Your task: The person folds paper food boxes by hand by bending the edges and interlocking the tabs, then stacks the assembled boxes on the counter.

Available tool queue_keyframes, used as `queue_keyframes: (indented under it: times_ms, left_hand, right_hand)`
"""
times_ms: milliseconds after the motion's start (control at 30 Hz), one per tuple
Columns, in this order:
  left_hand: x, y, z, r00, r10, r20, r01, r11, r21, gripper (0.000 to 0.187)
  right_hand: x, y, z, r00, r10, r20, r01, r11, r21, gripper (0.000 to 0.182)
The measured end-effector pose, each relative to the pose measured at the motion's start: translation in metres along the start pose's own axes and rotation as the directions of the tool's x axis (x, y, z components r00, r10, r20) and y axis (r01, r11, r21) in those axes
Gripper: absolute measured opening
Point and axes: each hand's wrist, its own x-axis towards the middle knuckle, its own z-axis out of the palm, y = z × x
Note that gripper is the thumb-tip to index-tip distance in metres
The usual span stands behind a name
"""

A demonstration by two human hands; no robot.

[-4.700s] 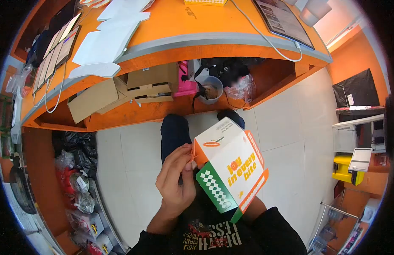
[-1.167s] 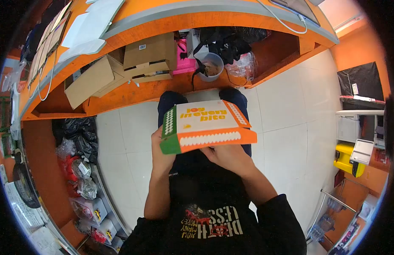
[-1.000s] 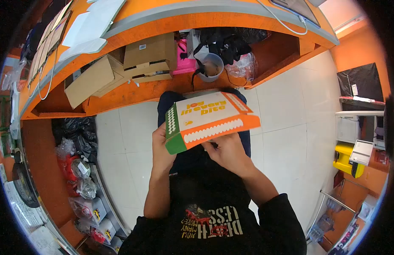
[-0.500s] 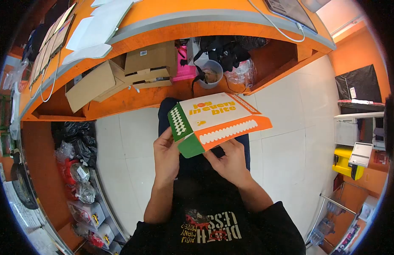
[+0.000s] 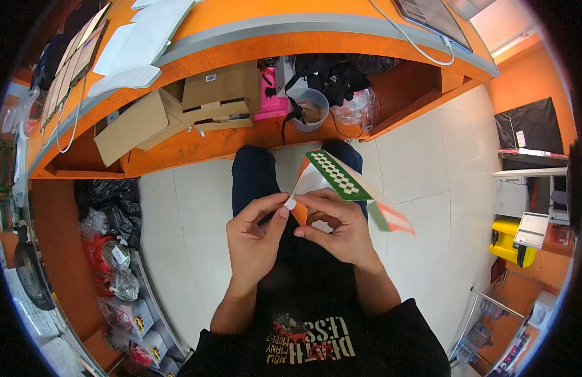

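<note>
Overhead, the orange surface curves across the top of the view with white sheets and a tablet on it, and the shelf beneath holds brown cartons, a pink item and a clear tub; none of that has shifted. What has changed is the box in front of the person's lap: half a second ago it lay flat-side up, its white printed face and its orange scalloped side toward the camera, held from below at both ends. Now it is turned edge-on, so the green checkered panel shows on top, the far orange end is blurred with motion, and the printed face is out of sight. Both hands have come in from the ends to the near corner. The left hand pinches there with thumb and forefinger closed on a small white-and-orange flap, and the right hand grips the same corner from the other side, its fingers curled around the box's lower edge. To my eye the turning is over and the work has narrowed to that one flap, probably tucking or creasing it to close the corner. Whether the flap is already seated I cannot tell, since the fingertips cover it.
</note>
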Motion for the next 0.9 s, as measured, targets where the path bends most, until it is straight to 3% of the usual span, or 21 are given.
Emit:
queue_keyframes:
  times_ms: [33, 100, 167, 500, 900]
  left_hand:
    - [-0.001, 0.001, 0.003, 1.0, 0.016, -0.012, -0.016, 1.0, 0.002, 0.021]
    - [-0.004, 0.003, 0.008, 0.999, 0.038, -0.016, -0.037, 0.998, 0.048, 0.017]
    - [-0.007, 0.005, 0.012, 0.999, 0.05, -0.019, -0.049, 0.997, 0.052, 0.014]
    - [-0.017, 0.006, 0.018, 0.991, 0.13, 0.009, -0.13, 0.991, 0.01, 0.011]
    - [-0.021, 0.009, 0.017, 0.981, 0.186, 0.057, -0.188, 0.982, 0.018, 0.015]
  right_hand:
    - [-0.002, 0.004, 0.003, 1.0, 0.013, -0.018, -0.012, 0.999, 0.033, 0.05]
    - [-0.009, 0.012, 0.011, 0.958, 0.26, -0.125, -0.179, 0.875, 0.45, 0.047]
    - [-0.01, 0.016, 0.014, 0.956, 0.244, -0.164, -0.136, 0.862, 0.488, 0.047]
    - [-0.031, 0.007, 0.003, 0.989, 0.064, -0.134, -0.026, 0.964, 0.265, 0.042]
    - [-0.038, 0.021, 0.005, 0.961, -0.003, -0.276, 0.089, 0.95, 0.301, 0.039]
